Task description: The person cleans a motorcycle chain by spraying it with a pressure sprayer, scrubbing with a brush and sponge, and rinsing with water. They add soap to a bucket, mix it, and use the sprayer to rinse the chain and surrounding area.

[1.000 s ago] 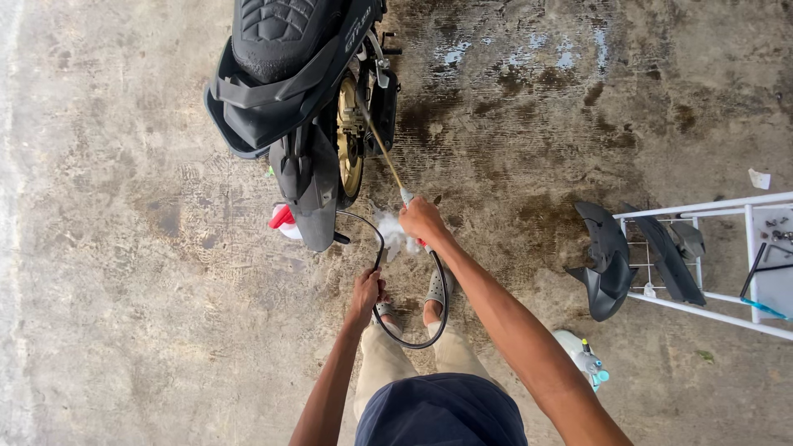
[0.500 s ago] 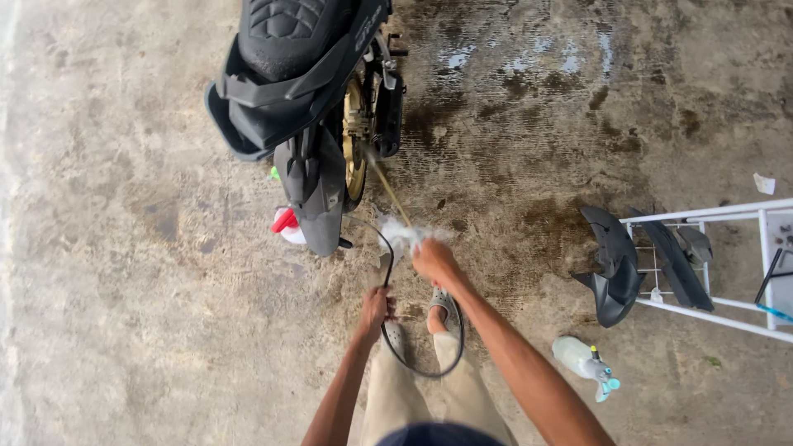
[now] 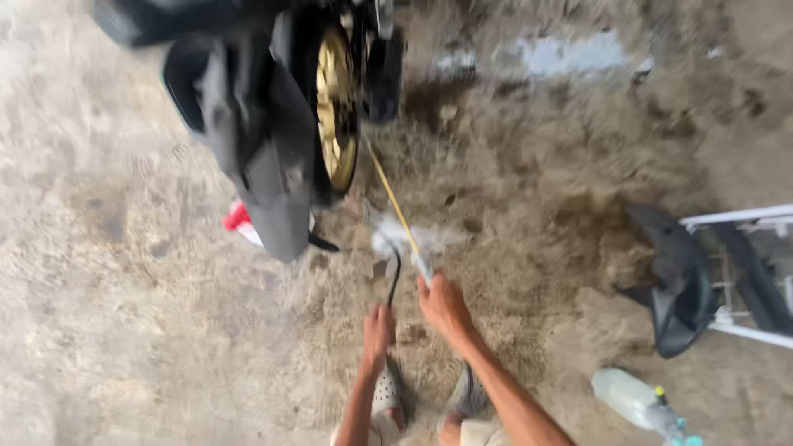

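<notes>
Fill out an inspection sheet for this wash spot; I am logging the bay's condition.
Surface: wet, stained concrete floor, blurred.
Job's things: yellow spray wand aimed at the gold rear wheel of a dark scooter.
Clutter: clear spray bottle; red and white item under the scooter.
Hands: right hand grips the wand; left hand holds the black hose.
Cables: the hose only.
Surroundings: white rack with dark body panels; the person's sandalled feet.
</notes>
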